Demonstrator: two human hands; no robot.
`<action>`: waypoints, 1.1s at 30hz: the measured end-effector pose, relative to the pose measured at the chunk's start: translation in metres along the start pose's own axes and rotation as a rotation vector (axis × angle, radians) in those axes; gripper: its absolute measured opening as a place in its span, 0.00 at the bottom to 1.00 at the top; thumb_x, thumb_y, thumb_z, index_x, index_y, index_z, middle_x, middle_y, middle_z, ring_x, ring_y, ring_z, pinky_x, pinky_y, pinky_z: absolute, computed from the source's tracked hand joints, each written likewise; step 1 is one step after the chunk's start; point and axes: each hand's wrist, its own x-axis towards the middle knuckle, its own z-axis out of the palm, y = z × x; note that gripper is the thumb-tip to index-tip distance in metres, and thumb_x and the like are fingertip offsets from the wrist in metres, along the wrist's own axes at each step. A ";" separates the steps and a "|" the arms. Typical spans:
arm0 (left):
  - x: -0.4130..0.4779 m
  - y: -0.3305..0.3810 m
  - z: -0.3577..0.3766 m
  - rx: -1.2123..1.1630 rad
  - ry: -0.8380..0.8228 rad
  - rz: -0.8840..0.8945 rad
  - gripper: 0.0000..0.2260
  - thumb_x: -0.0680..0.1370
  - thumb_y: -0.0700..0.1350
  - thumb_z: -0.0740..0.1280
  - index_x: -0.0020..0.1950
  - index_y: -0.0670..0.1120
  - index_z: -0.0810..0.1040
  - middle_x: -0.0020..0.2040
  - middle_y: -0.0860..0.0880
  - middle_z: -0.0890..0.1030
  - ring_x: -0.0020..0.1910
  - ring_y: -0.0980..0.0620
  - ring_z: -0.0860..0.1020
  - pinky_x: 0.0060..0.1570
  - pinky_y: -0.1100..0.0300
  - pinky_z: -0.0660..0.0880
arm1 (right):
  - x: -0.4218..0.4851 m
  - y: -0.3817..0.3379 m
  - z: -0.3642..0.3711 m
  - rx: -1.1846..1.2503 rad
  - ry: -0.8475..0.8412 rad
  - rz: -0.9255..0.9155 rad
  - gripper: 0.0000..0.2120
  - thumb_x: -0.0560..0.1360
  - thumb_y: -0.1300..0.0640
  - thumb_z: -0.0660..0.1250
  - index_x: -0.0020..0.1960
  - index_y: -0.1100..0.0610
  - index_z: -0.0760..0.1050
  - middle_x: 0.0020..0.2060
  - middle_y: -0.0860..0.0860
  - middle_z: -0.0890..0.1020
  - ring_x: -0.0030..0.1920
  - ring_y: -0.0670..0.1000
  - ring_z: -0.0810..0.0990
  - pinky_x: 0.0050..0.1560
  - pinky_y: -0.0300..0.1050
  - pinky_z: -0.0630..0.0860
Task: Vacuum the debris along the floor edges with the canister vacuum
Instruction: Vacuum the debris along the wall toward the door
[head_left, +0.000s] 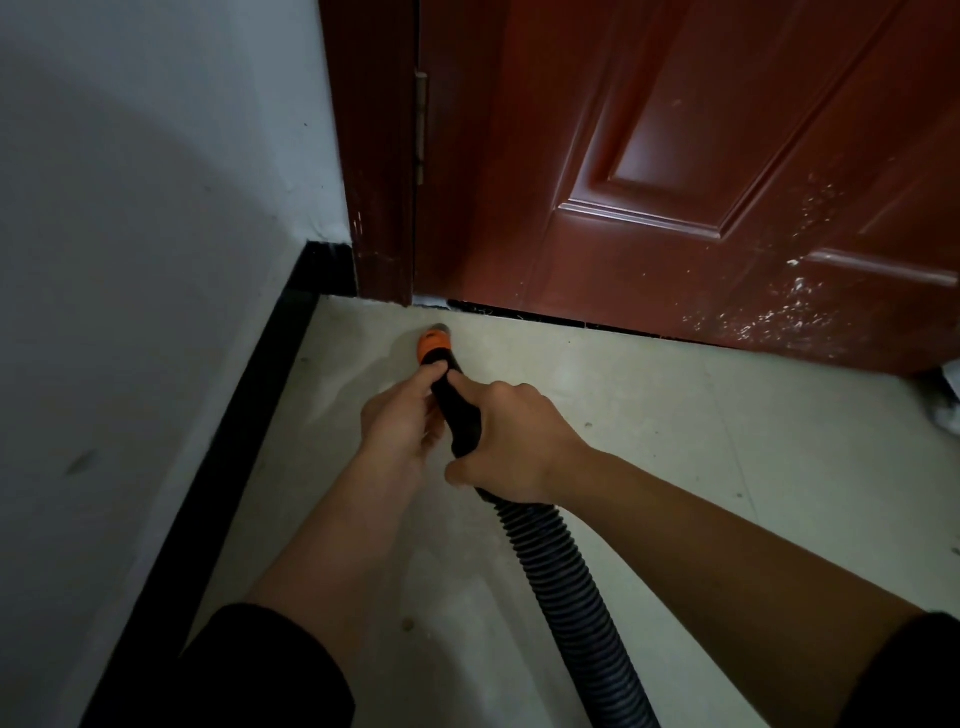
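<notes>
From the head camera, both hands are gripping the vacuum's black wand (458, 410). The left hand (402, 423) is wrapping its fingers round the wand just behind the orange nozzle tip (434, 346), and the right hand (511, 441) is clasping it farther back, where the ribbed hose (566, 582) is joining on. The tip is pointing down at the pale floor (675, 441), near the corner where the black baseboard (234, 441) is meeting the reddish door frame (379, 156), just short of the door (675, 156). A small speck (408, 623) is lying on the floor between the forearms.
</notes>
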 end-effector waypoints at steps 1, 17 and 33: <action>0.001 0.002 -0.002 -0.005 0.014 0.006 0.09 0.74 0.46 0.74 0.47 0.43 0.80 0.48 0.42 0.84 0.44 0.48 0.81 0.40 0.59 0.77 | 0.003 -0.001 -0.001 0.006 -0.010 -0.008 0.41 0.67 0.54 0.74 0.76 0.52 0.59 0.45 0.53 0.79 0.44 0.54 0.78 0.45 0.49 0.79; 0.043 0.036 -0.041 -0.030 0.163 0.148 0.07 0.75 0.46 0.73 0.43 0.42 0.79 0.44 0.40 0.81 0.40 0.46 0.77 0.43 0.54 0.73 | 0.070 -0.018 0.026 -0.006 -0.055 -0.157 0.45 0.69 0.55 0.73 0.79 0.50 0.51 0.44 0.49 0.74 0.41 0.50 0.73 0.36 0.39 0.68; 0.032 0.040 -0.062 0.004 0.142 0.181 0.08 0.76 0.46 0.72 0.48 0.42 0.80 0.45 0.41 0.81 0.42 0.47 0.77 0.37 0.59 0.73 | 0.074 -0.024 0.034 0.026 -0.078 -0.199 0.46 0.68 0.57 0.73 0.79 0.48 0.51 0.49 0.54 0.80 0.41 0.50 0.75 0.38 0.39 0.69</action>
